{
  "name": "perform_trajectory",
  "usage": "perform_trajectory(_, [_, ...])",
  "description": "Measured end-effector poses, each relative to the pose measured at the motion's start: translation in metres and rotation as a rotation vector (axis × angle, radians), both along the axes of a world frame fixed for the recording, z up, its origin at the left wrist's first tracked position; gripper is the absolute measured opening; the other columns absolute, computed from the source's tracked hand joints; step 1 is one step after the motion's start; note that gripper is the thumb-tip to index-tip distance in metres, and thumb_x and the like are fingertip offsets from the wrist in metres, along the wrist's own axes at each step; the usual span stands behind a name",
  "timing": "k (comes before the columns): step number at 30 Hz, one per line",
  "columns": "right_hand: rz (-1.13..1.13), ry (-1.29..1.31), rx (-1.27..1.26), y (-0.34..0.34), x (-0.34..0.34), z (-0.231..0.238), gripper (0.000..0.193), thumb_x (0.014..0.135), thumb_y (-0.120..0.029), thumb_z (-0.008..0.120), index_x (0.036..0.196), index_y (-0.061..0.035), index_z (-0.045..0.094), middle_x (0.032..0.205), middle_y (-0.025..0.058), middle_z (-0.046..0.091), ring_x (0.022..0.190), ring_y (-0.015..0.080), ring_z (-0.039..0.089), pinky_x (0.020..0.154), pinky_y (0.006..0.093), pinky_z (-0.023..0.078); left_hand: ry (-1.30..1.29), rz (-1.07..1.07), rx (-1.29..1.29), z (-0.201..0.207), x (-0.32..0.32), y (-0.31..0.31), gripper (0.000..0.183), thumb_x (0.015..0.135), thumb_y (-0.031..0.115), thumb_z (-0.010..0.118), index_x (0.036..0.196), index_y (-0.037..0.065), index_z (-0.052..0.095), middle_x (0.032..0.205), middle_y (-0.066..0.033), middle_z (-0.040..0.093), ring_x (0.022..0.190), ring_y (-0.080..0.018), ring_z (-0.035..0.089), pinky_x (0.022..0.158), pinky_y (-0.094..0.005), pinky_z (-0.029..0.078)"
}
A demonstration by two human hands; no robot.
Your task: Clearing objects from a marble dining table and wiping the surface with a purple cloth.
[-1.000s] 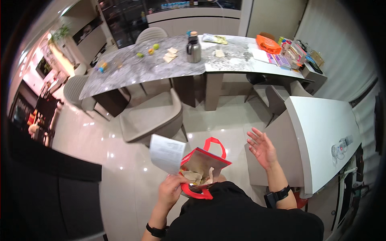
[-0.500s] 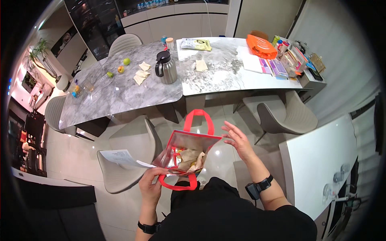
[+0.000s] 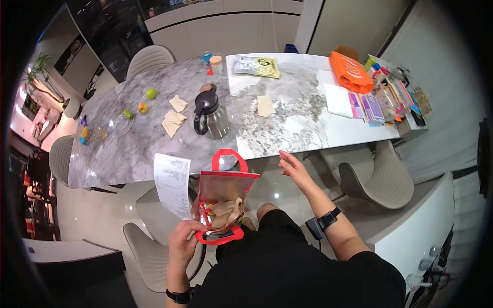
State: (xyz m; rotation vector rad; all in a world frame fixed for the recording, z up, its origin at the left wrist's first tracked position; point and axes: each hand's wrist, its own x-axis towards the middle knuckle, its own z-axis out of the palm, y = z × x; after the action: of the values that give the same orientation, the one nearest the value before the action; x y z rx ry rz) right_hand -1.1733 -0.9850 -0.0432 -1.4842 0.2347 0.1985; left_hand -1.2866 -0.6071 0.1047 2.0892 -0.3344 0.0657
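My left hand (image 3: 184, 241) grips a clear bag with red trim and red handles (image 3: 222, 200), together with a long white paper slip (image 3: 172, 185) that sticks up to the left of the bag. Brown paper items lie inside the bag. To the right of the bag, my right hand (image 3: 295, 170) hovers empty with its fingers spread, near the front edge of the grey marble table (image 3: 128, 154). A black band is on each wrist.
On the table stand a dark-lidded glass jug (image 3: 209, 115), green fruit (image 3: 150, 93), folded brown napkins (image 3: 173, 123), a yellow-green packet (image 3: 259, 65), an orange bag (image 3: 350, 72) and colourful booklets (image 3: 370, 105). Beige chairs (image 3: 377, 179) stand around; a white counter (image 3: 421, 241) lies at my right.
The view has swung and drawn nearer to the table. The bag and paper slip stay in my left hand; my right hand has come down closer to the bag.
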Motion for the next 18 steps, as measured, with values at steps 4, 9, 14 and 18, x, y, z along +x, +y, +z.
perform_trajectory(4, [0.093,0.086,-0.171,-0.004,0.087,-0.032,0.057,0.090,-0.029,0.065,0.141,-0.0126,0.045,0.143,0.0117,0.042,0.099,0.0143,0.059,0.075,0.0281,0.052,0.010,0.100,0.101,0.001,0.022,0.004,0.019,0.069,-0.010,0.067,0.084,0.003,0.065,0.086,-0.0068,0.068,0.084,-0.0239,0.064,0.076,-0.0327,0.050])
perform_trajectory(9, [0.243,-0.020,-0.438,-0.051,0.239,-0.129,0.068,0.086,-0.032,0.070,0.144,-0.0138,0.040,0.142,0.0181,0.039,0.114,0.0247,0.054,0.083,0.0332,0.052,0.072,0.433,0.123,0.007,0.023,-0.027,0.018,0.070,-0.011,0.066,0.083,0.001,0.064,0.084,-0.0093,0.066,0.082,-0.0235,0.064,0.075,-0.0320,0.049])
perform_trajectory(14, [0.256,-0.419,-0.946,-0.054,0.342,-0.170,0.071,0.080,-0.025,0.073,0.143,-0.0151,0.041,0.137,0.0231,0.042,0.122,0.0343,0.044,0.094,0.0435,0.044,0.048,0.814,0.156,0.024,0.007,-0.069,0.014,0.072,-0.011,0.063,0.082,-0.001,0.062,0.083,-0.0115,0.066,0.081,-0.0222,0.063,0.076,-0.0316,0.049])
perform_trajectory(18, [0.452,-0.777,-1.219,-0.036,0.342,-0.171,0.064,0.076,-0.018,0.072,0.135,-0.0160,0.049,0.132,0.0214,0.046,0.121,0.0394,0.043,0.097,0.0467,0.039,0.071,1.100,0.121,0.037,0.007,-0.108,0.013,0.073,-0.010,0.063,0.082,0.000,0.060,0.084,-0.0116,0.066,0.080,-0.0221,0.063,0.076,-0.0307,0.049])
